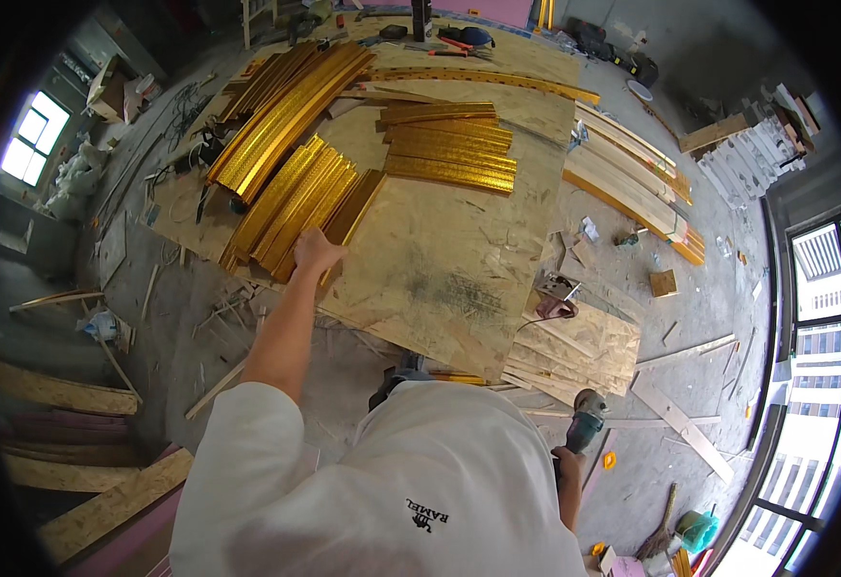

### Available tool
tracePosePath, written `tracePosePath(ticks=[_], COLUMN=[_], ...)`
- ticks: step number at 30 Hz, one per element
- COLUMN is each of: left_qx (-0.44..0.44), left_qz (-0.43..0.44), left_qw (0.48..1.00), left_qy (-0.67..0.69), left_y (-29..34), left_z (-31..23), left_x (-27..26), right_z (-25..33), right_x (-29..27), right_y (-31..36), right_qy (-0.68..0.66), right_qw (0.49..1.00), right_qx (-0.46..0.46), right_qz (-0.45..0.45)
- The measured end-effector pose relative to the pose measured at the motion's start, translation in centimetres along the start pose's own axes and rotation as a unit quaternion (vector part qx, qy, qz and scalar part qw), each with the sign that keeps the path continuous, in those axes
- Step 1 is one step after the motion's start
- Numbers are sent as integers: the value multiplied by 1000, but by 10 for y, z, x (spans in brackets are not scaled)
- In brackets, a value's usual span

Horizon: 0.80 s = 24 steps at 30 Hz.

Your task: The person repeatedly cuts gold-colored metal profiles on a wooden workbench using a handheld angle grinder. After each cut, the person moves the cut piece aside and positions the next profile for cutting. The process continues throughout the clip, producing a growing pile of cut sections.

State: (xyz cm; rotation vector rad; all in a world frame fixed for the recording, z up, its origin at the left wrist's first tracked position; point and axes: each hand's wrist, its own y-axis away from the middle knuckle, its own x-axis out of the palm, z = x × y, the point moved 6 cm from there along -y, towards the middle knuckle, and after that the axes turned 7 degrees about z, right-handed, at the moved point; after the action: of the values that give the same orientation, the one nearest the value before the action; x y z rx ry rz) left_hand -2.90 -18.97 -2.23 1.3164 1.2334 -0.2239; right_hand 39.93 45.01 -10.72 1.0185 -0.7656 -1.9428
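Note:
My left hand [318, 252] is closed on the near end of a shiny gold trim strip [355, 210] at the right side of a stack. The fingers are partly hidden. Beside it, to the left, several textured gold strips [296, 202] lie side by side on the board table. Down by my right side, my right hand [568, 468] is wrapped around a teal angle grinder [587, 423], which is held away from the table with its head up. Much of that hand is hidden by my shirt.
More gold strips [451, 144] lie farther back on the wooden board table [440, 250]. Long pale strips [622, 173] and a board with offcuts [584, 341] are on the floor at right. Scraps, a broom [661, 529] and a green bucket [696, 531] stand near the window.

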Motion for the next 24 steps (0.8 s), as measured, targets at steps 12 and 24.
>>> tracePosePath(ticks=[12,24], left_qx=[446,550], left_qz=[-89,7], left_qw=[890,825], left_qy=[-33,-133], left_y=[106,136], left_z=[-104,-178], left_x=[49,174], right_z=[-19,59], right_x=[-11,22], right_y=[-23,26], right_qy=[-19,18], right_qw=[1000,995], right_qx=[-4,-93], right_qz=[-8,35])
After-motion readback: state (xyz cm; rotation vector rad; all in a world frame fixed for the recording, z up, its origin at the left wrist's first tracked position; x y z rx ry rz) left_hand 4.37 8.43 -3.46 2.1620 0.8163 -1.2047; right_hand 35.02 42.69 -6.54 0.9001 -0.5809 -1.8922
